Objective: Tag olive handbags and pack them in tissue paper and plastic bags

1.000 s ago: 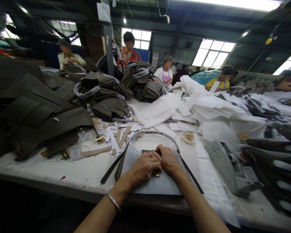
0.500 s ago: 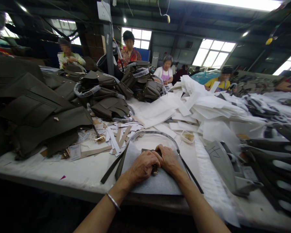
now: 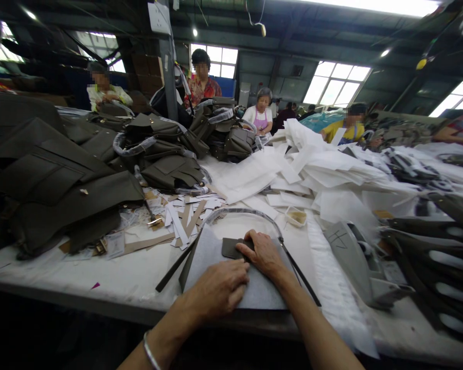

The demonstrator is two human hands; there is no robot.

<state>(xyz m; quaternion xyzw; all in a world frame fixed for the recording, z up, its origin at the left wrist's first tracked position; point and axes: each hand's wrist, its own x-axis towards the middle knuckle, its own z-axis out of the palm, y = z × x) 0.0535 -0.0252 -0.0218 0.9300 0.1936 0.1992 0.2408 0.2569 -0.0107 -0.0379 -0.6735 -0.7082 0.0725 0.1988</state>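
Note:
A handbag [image 3: 189, 270] lies on the table in front of me, its front covered by a pale grey sheet [image 3: 208, 257]. Its plastic-wrapped handle [image 3: 241, 210] arches on the far side. A dark strap [image 3: 175, 267] sticks out at the left, another [image 3: 304, 280] at the right. On the sheet, my right hand [image 3: 265, 253] is closed over the right part of a dark flap tab [image 3: 230, 247], thumb across it. My left hand [image 3: 218, 285] is just nearer to me, fingers curled in by the tab's lower edge; what they hold, if anything, is hidden.
Dark bags [image 3: 170, 169] pile up at the left. White sheets [image 3: 250, 172] heap behind, with paper strips [image 3: 179, 223] and a small tub [image 3: 295, 217] before them. A grey tape dispenser [image 3: 351, 257] and dark bag parts [image 3: 420, 257] stand right. Several co-workers sit beyond.
My left hand has drawn back toward me and left, uncovering the left part of the dark tab. The gold clasp seen under my hands is now hidden. My right hand stays nearly in place.

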